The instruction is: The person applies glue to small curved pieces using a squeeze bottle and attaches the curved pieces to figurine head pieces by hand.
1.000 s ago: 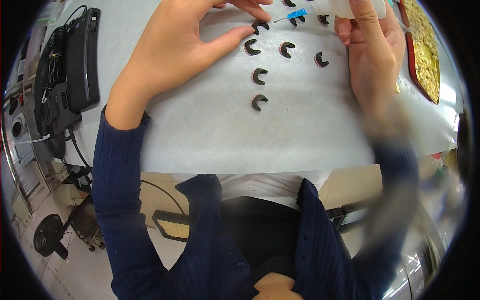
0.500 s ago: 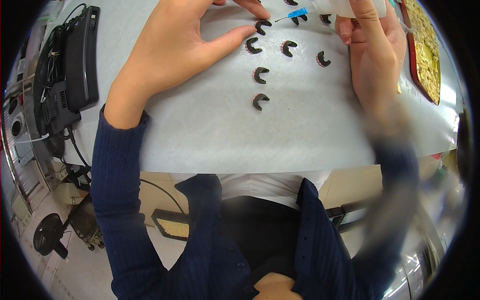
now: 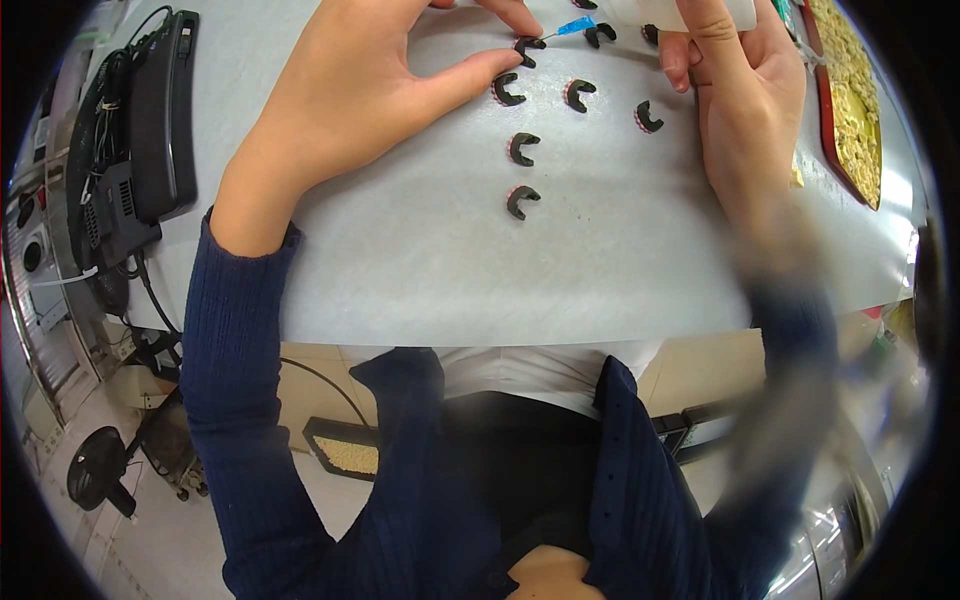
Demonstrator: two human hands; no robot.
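The left hand [image 3: 370, 90] rests on the white table [image 3: 450, 270] and pinches one small black C-shaped clip [image 3: 527, 46] between fingertip and thumb, holding it flat against the surface. The right hand [image 3: 745, 95] is wrapped around a pale dispenser [image 3: 690, 10] whose blue needle tip [image 3: 575, 26] points at that clip, almost touching it. More clips lie loose on the table just below and to the right: one by the thumb [image 3: 507, 90], one beside it [image 3: 578, 94], one farther right [image 3: 648, 117], and two lower down [image 3: 522, 148] [image 3: 521, 201]. A red tray [image 3: 835, 130] of yellow pieces sits at the right edge; a black device [image 3: 160, 120] with cables sits on the left.

To do this well, the pinch should stay firm and low so the clip cannot turn, while the tip meets it at a shallow angle. A light, short squeeze seems wise, as the part is tiny. Resting the right wrist on the table would likely steady the needle.
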